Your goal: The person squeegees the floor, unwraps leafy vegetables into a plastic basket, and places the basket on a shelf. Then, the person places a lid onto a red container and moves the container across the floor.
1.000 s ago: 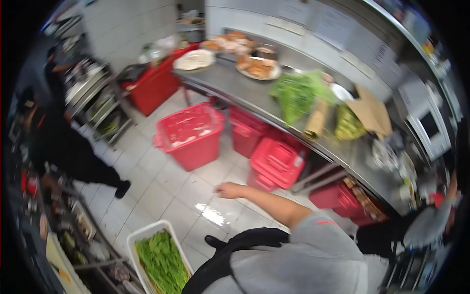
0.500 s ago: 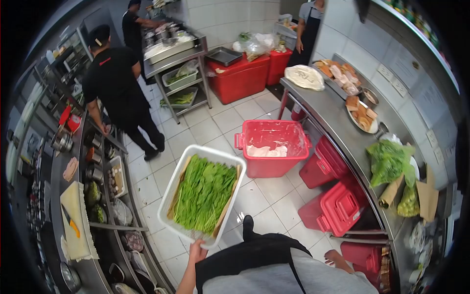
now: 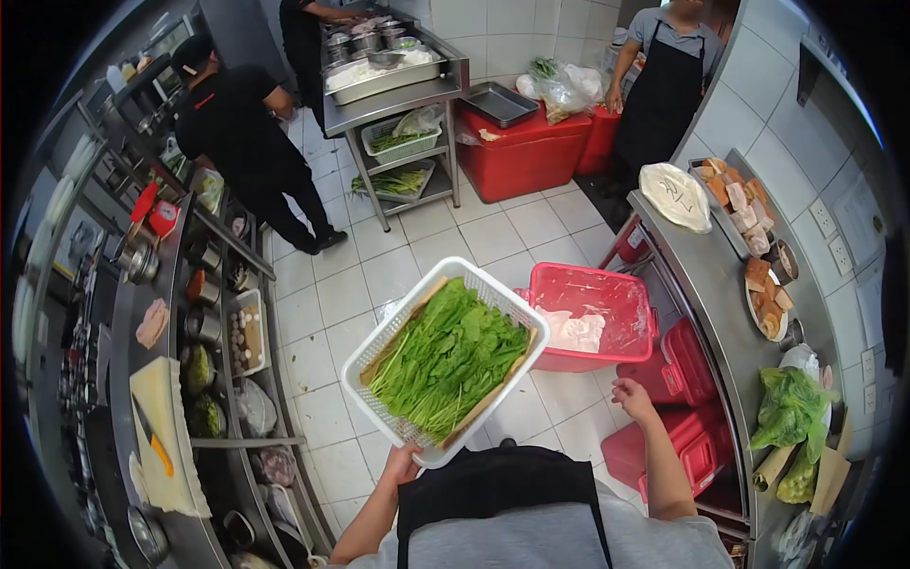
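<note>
My left hand (image 3: 402, 462) is closed on the near corner of a white plastic basket (image 3: 363, 372), which hangs in the air in front of my apron. Long leafy greens (image 3: 453, 353) fill the basket, with their stems toward me and brown paper or cardboard along the sides. My right hand (image 3: 633, 399) is out to the right with fingers apart and nothing in it. It is nearest to the red lidded bins under the counter and the open red bin (image 3: 633, 343), which has something whitish inside.
A steel counter (image 3: 706, 313) along the right carries trays of meat and bagged greens (image 3: 792, 406). On the left counter, a knife (image 3: 154, 439) lies on a cutting board (image 3: 180, 417). Co-workers stand at the far left, the back and the back right. Red coolers (image 3: 517, 156) are behind.
The basket has turned and come up closer to me, still in my left hand. My right hand has risen forward from beside my hip. The view has shifted left.
</note>
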The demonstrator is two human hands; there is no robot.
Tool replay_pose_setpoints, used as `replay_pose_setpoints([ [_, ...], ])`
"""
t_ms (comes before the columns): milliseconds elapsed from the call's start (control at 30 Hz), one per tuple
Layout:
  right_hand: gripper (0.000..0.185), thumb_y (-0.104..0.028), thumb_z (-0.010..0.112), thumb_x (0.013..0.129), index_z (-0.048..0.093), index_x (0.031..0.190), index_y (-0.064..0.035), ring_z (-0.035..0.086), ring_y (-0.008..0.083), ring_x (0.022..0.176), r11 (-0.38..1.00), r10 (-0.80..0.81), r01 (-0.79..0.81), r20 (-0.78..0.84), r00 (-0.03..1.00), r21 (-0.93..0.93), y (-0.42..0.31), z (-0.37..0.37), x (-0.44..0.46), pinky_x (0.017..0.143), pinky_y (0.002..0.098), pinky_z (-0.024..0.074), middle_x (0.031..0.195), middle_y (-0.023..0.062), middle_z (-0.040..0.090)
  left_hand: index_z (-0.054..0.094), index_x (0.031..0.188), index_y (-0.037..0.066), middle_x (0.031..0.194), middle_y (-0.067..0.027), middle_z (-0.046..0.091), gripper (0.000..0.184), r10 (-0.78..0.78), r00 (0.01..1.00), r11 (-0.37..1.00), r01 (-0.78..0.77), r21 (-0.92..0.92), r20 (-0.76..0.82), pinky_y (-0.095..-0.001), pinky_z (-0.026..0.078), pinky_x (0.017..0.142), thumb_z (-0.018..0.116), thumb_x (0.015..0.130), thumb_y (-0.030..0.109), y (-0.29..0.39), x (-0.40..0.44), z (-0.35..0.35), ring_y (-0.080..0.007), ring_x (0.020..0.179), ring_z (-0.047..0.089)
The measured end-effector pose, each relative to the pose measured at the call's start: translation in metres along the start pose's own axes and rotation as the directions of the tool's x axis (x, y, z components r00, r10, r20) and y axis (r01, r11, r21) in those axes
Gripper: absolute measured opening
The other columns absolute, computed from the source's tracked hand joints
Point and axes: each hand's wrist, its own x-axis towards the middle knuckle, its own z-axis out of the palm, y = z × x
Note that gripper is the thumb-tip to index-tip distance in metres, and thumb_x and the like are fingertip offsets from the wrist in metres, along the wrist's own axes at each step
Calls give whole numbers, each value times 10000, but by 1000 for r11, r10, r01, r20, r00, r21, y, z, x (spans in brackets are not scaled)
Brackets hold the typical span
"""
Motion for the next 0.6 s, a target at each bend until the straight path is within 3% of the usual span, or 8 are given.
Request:
replay_pose_setpoints([
  [33, 257, -103, 518, 819, 581, 1044, 4, 624, 147, 702, 999, 35, -36, -43, 998, -27, -10, 3, 1, 628, 267, 478, 751, 92, 612, 325, 1226, 41, 1046, -179, 481, 599, -4, 1000, 1000, 4, 23, 1, -429, 515, 768, 442, 651, -75, 11, 9, 1, -312, 929, 567],
  [133, 290, -135, 539, 794, 591, 1056, -20, 641, 206, 791, 988, 133, -132, 15, 991, -84, 21, 27, -4, 686, 308, 494, 805, 126, 638, 386, 1206, 38, 989, -165, 518, 552, -119, 985, 934, 154, 323, -127, -410, 507, 757, 470, 665, -33, 46, 33, -9, -302, 915, 567],
  [200, 310, -188, 569, 758, 606, 1037, -58, 621, 280, 875, 880, 236, -198, 34, 971, -432, 1, 50, -35, 759, 367, 492, 900, 161, 644, 452, 1169, 27, 960, -170, 549, 478, -25, 1000, 824, 13, 566, 14, -384, 496, 759, 500, 694, 33, 12, 103, -99, -293, 917, 566],
  [267, 338, -226, 583, 751, 601, 1040, -53, 606, 292, 872, 844, 205, -137, 76, 976, -518, 20, 84, -62, 778, 383, 476, 965, 171, 628, 518, 1131, 16, 930, -175, 580, 418, 61, 970, 611, -224, 759, 237, -357, 484, 761, 530, 722, 99, -17, 192, -183, -283, 918, 565],
  [333, 336, -253, 595, 735, 619, 1015, -69, 580, 332, 934, 865, 255, -204, 51, 965, -458, 36, 121, -92, 819, 404, 458, 1009, 181, 611, 517, 1130, 15, 928, -173, 579, 415, -111, 987, 600, -25, 800, 114, -356, 481, 753, 528, 723, 98, 38, 202, -108, -280, 910, 563],
  [400, 355, -267, 595, 719, 620, 1020, -80, 565, 334, 967, 851, 357, -304, 48, 933, -428, 35, 155, -117, 844, 411, 440, 1016, 167, 612, 516, 1128, 14, 926, -170, 578, 412, -227, 967, 543, 30, 839, 113, -354, 478, 746, 527, 724, 96, 66, 219, -21, -276, 903, 562],
  [500, 332, -239, 572, 718, 621, 1007, -82, 561, 326, 986, 754, 550, -472, 46, 834, -456, 59, 197, -143, 843, 405, 443, 1027, 154, 612, 515, 1126, 12, 923, -167, 576, 408, -348, 916, 403, -46, 914, 199, -352, 474, 736, 525, 726, 94, 64, 249, 83, -271, 891, 559],
  [600, 334, -231, 568, 719, 616, 1015, -85, 570, 318, 973, 752, 598, -628, -195, 778, -198, 17, 216, -193, 839, 400, 447, 1017, 148, 617, 514, 1124, 11, 921, -164, 574, 404, -435, 857, 300, -153, 942, 278, -350, 469, 725, 522, 728, 92, 55, 264, 141, -265, 880, 557],
])
